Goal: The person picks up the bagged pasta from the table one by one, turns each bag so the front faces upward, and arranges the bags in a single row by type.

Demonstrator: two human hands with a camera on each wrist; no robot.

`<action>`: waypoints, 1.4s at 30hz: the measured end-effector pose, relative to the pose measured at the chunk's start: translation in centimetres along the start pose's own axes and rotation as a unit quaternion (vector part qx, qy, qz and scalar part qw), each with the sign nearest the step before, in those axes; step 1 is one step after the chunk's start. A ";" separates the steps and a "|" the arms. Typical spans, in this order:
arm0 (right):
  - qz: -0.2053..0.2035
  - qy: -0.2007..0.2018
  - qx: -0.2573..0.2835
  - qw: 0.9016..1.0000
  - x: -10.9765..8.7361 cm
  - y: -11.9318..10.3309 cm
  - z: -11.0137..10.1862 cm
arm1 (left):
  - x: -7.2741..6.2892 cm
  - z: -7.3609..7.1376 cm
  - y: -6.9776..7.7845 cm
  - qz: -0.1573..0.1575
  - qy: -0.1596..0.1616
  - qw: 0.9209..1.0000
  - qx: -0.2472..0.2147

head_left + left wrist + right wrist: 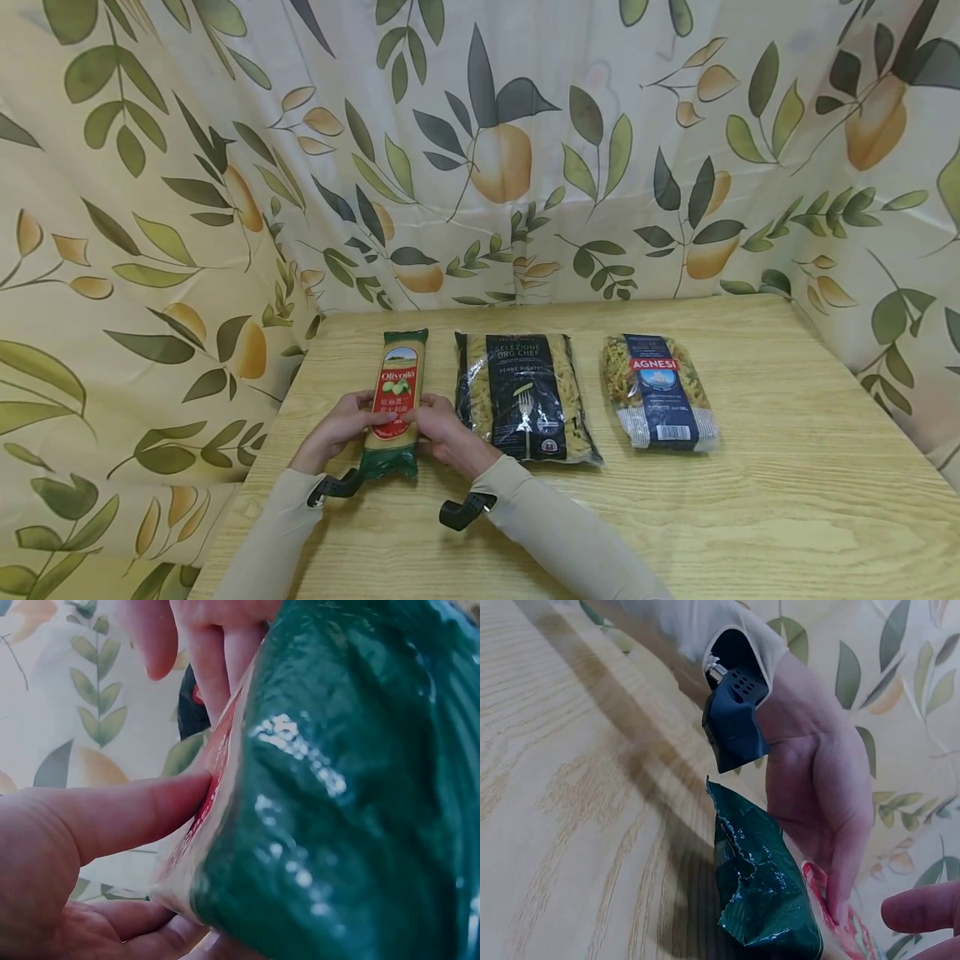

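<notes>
An Olivoilà spaghetti pack (398, 375) with green ends and a red label is held between both hands at the left of the table. My left hand (342, 427) grips its left side, thumb on the label; in the left wrist view the left thumb (142, 817) presses the red print while fingers curl underneath. On the opposite side my right hand (447, 429) grips the pack, its thumb across the label. The right wrist view shows the crimped green end (765, 877) close over the table, and the left hand (821, 772) beyond it.
Right beside the right hand lies a black penne rigate bag (525, 392). Farther right is an Agnesi pasta bag (656, 392) with a blue label. All are on a light wooden table (787, 500), with a leaf-and-fruit patterned curtain (465, 233) behind and at the sides.
</notes>
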State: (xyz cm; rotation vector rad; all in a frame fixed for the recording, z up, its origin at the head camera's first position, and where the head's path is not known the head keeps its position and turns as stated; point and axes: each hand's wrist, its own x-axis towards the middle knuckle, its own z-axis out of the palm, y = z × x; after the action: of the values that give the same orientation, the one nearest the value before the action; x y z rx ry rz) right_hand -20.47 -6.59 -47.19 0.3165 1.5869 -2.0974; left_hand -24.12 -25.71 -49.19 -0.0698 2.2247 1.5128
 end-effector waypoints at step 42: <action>-0.125 -0.018 -0.179 0.976 -3.3 -2.7 -0.4 | -3.0 0.1 3.4 0.103 0.088 0.991 -0.005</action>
State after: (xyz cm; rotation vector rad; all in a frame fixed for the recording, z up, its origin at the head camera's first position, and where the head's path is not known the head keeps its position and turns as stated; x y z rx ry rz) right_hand -19.05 -4.82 -43.49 -0.0477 2.0256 -1.9236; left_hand -22.30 -24.87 -45.09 0.0254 2.4261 1.6849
